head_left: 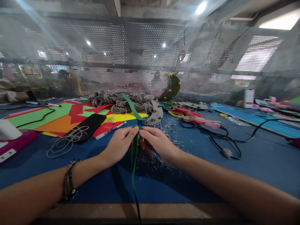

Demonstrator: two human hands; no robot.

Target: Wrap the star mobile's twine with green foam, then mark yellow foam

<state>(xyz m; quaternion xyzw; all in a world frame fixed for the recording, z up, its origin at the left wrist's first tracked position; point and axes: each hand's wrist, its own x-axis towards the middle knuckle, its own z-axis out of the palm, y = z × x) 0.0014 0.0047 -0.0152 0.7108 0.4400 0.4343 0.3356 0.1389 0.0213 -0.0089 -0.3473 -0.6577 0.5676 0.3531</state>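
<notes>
Far left, on the blue tabletop [262, 162]: purple block [27, 139], cut off by the picture's edge. Then loose grey cord [67, 144], partly across a black phone [95, 122].

Your left hand [119, 142] comes in from the lower left, thumb and forefinger pinched narrow on the top end of the green strip [134, 148]. Its other fingers are tucked out of sight.

The strip is at centre, between your two hands. Long axis runs from the pinch down and toward you, past the tabletop's near edge; the lower end leaves the bottom of the picture. So nearly all its visible length lies on your side of the fingers. Neither hand is clearly nearer: both are at that top end.

A second green length [132, 105] slants away beyond the hands; can't tell whether it joins yours.

Your right hand [161, 143] pinches just beside the left, thumb against the strip. Its lower fingers curl in shade, hard to read. What sits inside the pinch is covered.

Beyond, near: grey curved piece [156, 113] with green bits. Farther right: pink tool [207, 122], black cable [237, 147].
</notes>
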